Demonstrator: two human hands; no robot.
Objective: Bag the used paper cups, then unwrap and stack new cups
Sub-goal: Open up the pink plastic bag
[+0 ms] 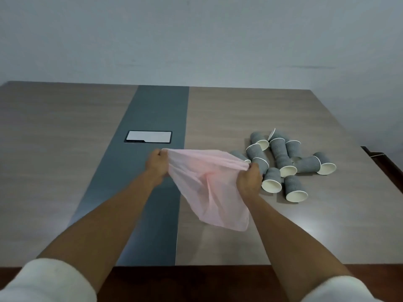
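A thin pink plastic bag hangs above the table, stretched wide at its top edge between both hands. My left hand pinches the bag's left corner; my right hand grips the right corner. The bag's lower end droops to the table surface. Several grey ribbed paper cups with white insides lie tipped over in a loose pile just right of my right hand. One cup lies nearest, mouth facing me. No wrapped new cups are in view.
The wooden table has a dark grey centre strip with a white cable hatch behind my left hand. The table's near edge runs below my forearms. A dark ledge sits past the right edge. A plain wall stands behind.
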